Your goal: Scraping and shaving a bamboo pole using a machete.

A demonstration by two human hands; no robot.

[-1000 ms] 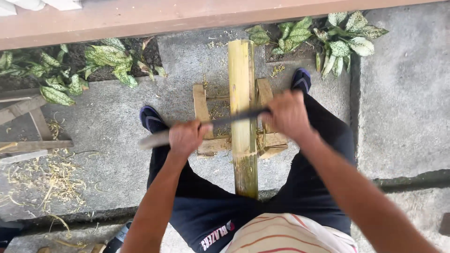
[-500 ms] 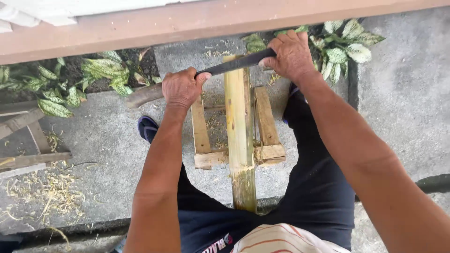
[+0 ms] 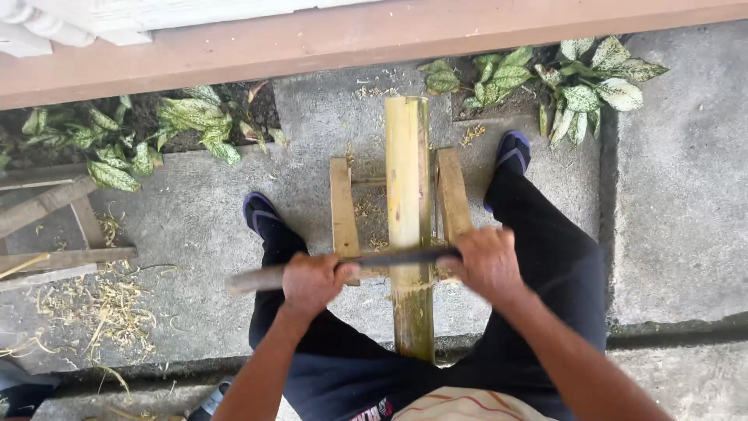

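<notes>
- The bamboo pole [image 3: 408, 203] lies lengthwise between my legs, running away from me across a small wooden frame [image 3: 343, 210] on the concrete floor [image 3: 195, 234]; its near end reaches back towards my lap, its far end points at the plants.
- Across the pole, about where it meets the near end of the frame, lies a long dark blade [image 3: 389, 257], set crosswise and touching the pole's upper face.
- My left hand [image 3: 312, 282] is clenched round the blade's handle end, which sticks out to the left; my right hand [image 3: 487, 263] is wrapped over the other end, just right of the pole.
- I judge the pole stiff and fairly heavy, with a smooth, rounded skin that may let the blade skid sideways; the pale, stripped upper part looks drier than the greener near end.
- The best hold on the blade is what I have: one hand on each end, well clear of the edge, pole centred between them.
- The frame is light and loose on the floor, so I would expect it to shift under a hard pull.
- My feet in dark sandals [image 3: 261, 212] flank the frame. Shavings [image 3: 101, 312] litter the floor to the left, beside some wooden slats [image 3: 47, 206]; leafy plants [image 3: 576, 78] line a wooden beam [image 3: 351, 39] ahead.
</notes>
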